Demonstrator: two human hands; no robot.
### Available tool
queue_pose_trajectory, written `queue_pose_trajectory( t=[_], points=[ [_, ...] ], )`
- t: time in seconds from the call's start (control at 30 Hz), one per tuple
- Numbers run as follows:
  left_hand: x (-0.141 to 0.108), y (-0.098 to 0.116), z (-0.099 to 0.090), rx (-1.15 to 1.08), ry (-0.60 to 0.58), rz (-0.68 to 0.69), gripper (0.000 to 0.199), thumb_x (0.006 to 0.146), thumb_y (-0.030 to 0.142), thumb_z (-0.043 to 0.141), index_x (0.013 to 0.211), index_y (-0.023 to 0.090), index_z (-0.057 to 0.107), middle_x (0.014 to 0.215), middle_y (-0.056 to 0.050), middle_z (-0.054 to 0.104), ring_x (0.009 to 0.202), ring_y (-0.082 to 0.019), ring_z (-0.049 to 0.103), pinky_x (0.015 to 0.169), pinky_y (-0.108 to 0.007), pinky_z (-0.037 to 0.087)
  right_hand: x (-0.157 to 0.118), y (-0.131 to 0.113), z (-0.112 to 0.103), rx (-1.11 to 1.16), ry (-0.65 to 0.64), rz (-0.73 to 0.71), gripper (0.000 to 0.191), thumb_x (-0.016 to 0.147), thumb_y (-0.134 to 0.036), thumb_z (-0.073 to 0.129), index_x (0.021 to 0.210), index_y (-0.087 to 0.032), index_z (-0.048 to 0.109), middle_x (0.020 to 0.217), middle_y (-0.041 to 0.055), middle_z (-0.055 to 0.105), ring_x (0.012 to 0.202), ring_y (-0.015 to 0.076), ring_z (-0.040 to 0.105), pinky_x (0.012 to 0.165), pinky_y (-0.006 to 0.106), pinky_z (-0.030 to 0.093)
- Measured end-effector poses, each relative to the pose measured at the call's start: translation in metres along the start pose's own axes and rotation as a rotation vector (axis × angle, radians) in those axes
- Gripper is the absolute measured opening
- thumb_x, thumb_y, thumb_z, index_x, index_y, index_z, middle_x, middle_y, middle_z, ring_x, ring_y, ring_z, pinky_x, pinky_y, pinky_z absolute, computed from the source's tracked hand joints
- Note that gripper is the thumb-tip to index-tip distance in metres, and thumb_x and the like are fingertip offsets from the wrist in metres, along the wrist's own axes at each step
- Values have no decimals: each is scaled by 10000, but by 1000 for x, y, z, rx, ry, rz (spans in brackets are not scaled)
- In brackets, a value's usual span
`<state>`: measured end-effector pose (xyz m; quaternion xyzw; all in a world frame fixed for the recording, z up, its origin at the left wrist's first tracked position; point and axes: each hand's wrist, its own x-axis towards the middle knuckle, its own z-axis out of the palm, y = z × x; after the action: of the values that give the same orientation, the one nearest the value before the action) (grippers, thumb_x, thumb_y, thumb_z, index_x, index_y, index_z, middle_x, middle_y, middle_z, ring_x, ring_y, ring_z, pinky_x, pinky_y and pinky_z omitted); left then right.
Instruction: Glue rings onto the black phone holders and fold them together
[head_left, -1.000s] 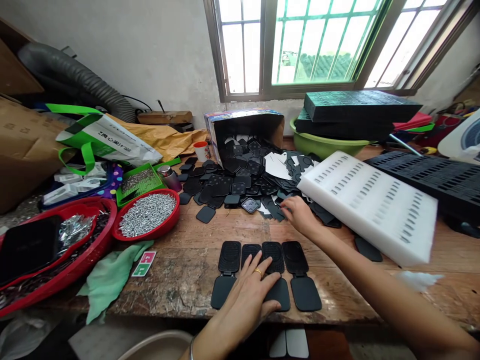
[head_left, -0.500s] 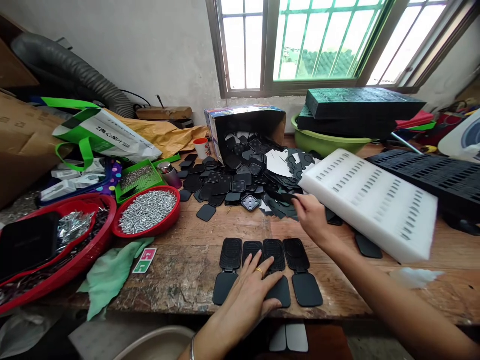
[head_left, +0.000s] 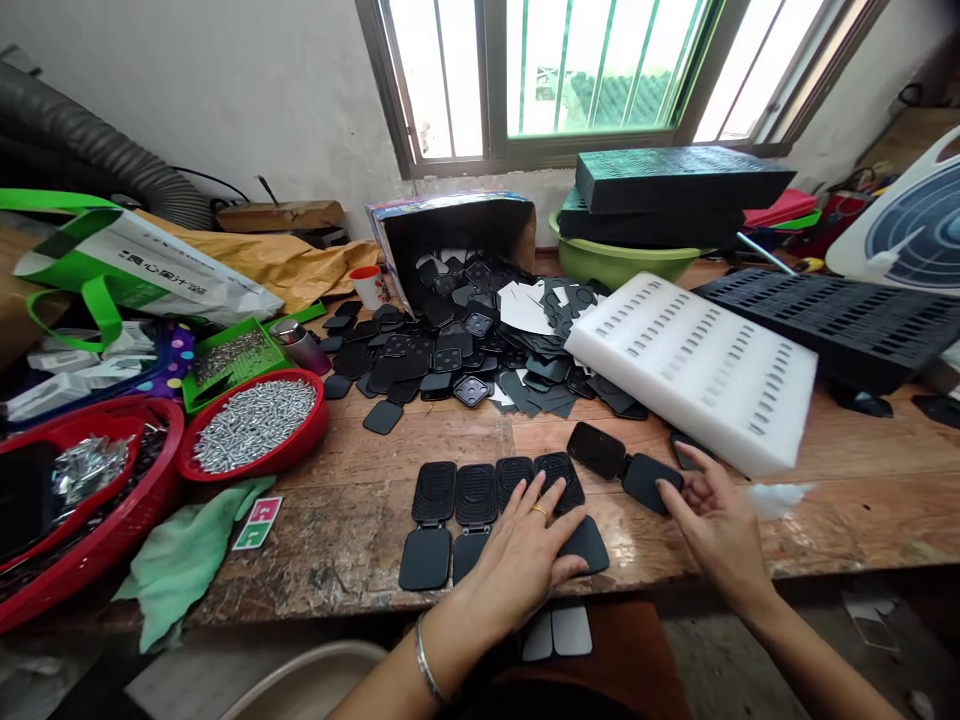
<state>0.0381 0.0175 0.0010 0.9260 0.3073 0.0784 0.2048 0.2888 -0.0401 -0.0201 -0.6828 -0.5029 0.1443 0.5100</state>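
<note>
My left hand (head_left: pixel 517 540), with a ring and fingers spread flat, rests over the right-hand part of a row of black hinged cases (head_left: pixel 425 555). Each lies unfolded, a ridged oval-marked half at the back and a smooth half at the front; my hand partly covers some of them. Pinched between the thumb and fingers of my right hand (head_left: pixel 720 520) is another unfolded black hinged case (head_left: pixel 652 483), just right of the row. Its glossy half points away to the left, toward the pile. A large loose pile of black cases and pads (head_left: pixel 420 350) spills from an open cardboard box (head_left: pixel 450 208).
A white foam block with slots (head_left: pixel 697 360) stands behind my right hand, beside a black slotted foam block (head_left: pixel 832 320). On the left are a red bowl of metal pins (head_left: pixel 255 420), a larger red basin (head_left: pixel 169 500), a green cloth (head_left: pixel 180 550) and a small card (head_left: pixel 259 522).
My right hand has come back from the pile toward the front right, bringing a black hinged case. My left hand stays spread on the row. The view has shifted right.
</note>
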Motion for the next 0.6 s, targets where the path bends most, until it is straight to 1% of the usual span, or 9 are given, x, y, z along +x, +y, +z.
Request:
queue_pose_trajectory(
  t=[0.03,0.1,0.2,0.27,0.33,0.4,0.43,0.5,0.6],
  points=[
    [2,1,3,-3,-6,0,593,834,467,623,1371,287,446,1503,-117,355,1416,-309,230,1135,-542,233,-6,4,-2,-43,-26,19,552,850,-415,570,1336,-174,469,715,19,641,608,185,614,617,318,538],
    [3,0,6,-7,-23,-4,605,820,467,640,1368,296,448,1496,-109,369,1411,-308,248,1137,-545,226,-15,10,-6,-213,-124,17,441,854,-441,554,1217,-191,564,592,-10,584,502,181,566,518,311,501],
    [4,-3,8,8,-44,-13,622,802,422,678,1368,310,446,1501,-104,362,1403,-320,262,1130,-545,237,-22,13,-10,-514,-282,-56,296,860,-482,541,950,-224,657,582,14,598,539,219,601,523,339,489],
    [5,-5,7,22,-65,-14,631,790,405,696,1365,316,452,1497,-103,370,1400,-331,264,1124,-546,243,-20,11,-11,-628,-310,-148,320,868,-488,534,984,-216,655,723,64,664,688,267,651,624,389,524],
    [6,-6,5,30,-92,-8,637,782,395,706,1363,317,458,1495,-105,372,1399,-339,260,1120,-546,247,-11,8,-7,-636,-299,-296,380,891,-450,517,1155,-191,607,1029,131,672,962,308,636,814,449,522],
    [7,-8,2,36,-110,0,620,789,386,698,1359,305,469,1496,-111,370,1400,-341,257,1117,-544,252,-1,6,-1,-587,-349,-459,477,912,-385,499,1339,-173,481,1338,152,525,1251,318,472,1000,484,436],
    [8,-8,0,38,-115,6,608,796,378,690,1358,296,474,1498,-115,365,1400,-339,257,1117,-542,252,3,5,4,-560,-402,-525,522,919,-355,492,1400,-168,412,1432,142,434,1342,308,365,1061,492,381],
    [9,-8,-3,36,-123,19,581,807,366,675,1351,285,487,1497,-116,366,1400,-331,264,1118,-539,253,8,6,13,-533,-513,-592,545,932,-316,470,1441,-158,353,1490,127,358,1400,287,260,1106,498,332],
    [10,-9,-5,25,-134,27,551,807,345,670,1331,284,511,1493,-106,376,1399,-321,272,1117,-535,259,6,6,27,-542,-570,-556,493,947,-293,438,1406,-115,410,1457,156,405,1380,279,310,1098,489,355]
  ],
)
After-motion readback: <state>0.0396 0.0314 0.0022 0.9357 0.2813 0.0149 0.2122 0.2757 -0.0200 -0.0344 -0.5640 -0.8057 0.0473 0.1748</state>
